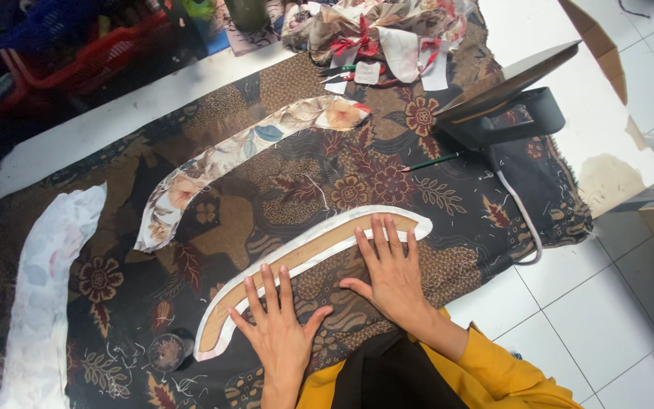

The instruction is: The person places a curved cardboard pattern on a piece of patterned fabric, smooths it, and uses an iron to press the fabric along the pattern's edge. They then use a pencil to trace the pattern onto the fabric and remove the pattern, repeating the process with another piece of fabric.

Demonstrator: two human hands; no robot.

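Observation:
A long curved brown cardboard pattern lies on a matching curved white fabric strip near the table's front edge. My left hand rests flat with fingers spread on the lower left part of that curved piece. My right hand lies flat with fingers spread on its upper right part. Both palms press down and hold nothing. Further back lies a curved floral fabric strip. Everything rests on a dark batik cloth with brown flowers that covers the table.
An upright iron stands at the right, its white cord running down the cloth. A green pencil lies beside it. A pale fabric strip is at the left, a small round tin near it, bundled fabric at the back.

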